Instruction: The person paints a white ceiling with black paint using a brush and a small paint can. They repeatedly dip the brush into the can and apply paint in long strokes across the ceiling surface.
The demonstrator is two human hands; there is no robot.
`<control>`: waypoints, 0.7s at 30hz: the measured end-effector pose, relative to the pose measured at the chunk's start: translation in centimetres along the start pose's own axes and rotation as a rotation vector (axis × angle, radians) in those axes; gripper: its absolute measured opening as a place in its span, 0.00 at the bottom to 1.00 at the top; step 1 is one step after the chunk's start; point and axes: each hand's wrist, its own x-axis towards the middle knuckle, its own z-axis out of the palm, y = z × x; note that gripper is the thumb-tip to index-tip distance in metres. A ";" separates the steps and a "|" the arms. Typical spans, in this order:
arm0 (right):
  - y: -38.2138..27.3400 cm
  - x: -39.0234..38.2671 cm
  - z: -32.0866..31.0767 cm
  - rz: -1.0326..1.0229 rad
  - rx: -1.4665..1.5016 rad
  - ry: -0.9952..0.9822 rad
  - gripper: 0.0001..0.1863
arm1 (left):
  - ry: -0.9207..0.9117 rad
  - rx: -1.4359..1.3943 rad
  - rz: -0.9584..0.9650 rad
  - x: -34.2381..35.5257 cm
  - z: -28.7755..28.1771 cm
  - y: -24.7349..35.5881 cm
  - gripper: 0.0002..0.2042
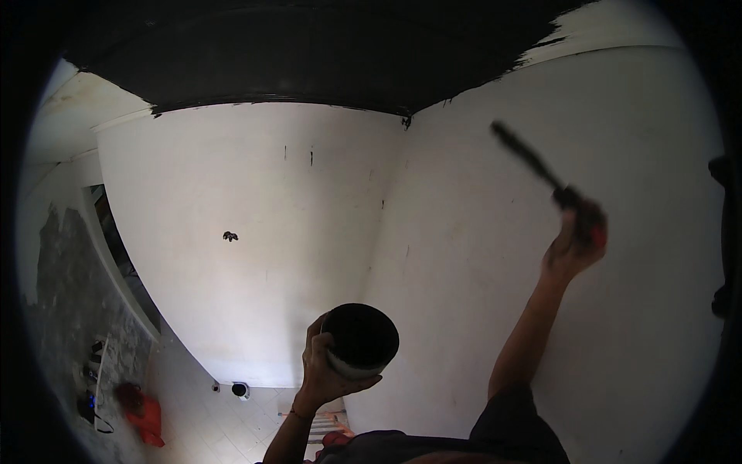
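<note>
My left hand (318,370) is wrapped round a round pale tub (360,337) with black paint inside, held up at the lower middle. Raised on the right, my right hand (576,241) grips a paintbrush (533,161), dark along its length with some red showing at the hand. Motion blurs the brush, which points up and left, apart from the tub. Above it, the ceiling (309,58) is coated black, with ragged paint edges at the right and left.
White walls (209,178) meet in a corner ahead, with black specks on them. Below me is a ladder (328,425) with orange parts. A small dark-topped container (240,390) stands on the tiled floor (197,425). At lower left is someone in orange (143,417).
</note>
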 end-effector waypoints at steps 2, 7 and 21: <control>1.5 5.8 1.0 -0.093 -0.129 0.042 0.11 | 0.006 0.005 0.044 0.3 0.0 0.4 0.51; 2.9 17.7 3.4 -0.315 -0.441 -0.012 0.11 | -0.004 -0.003 0.058 0.7 0.2 0.9 0.50; 6.1 31.4 0.4 -0.716 -0.880 0.175 0.13 | -0.030 0.005 0.044 0.1 -0.1 1.1 0.54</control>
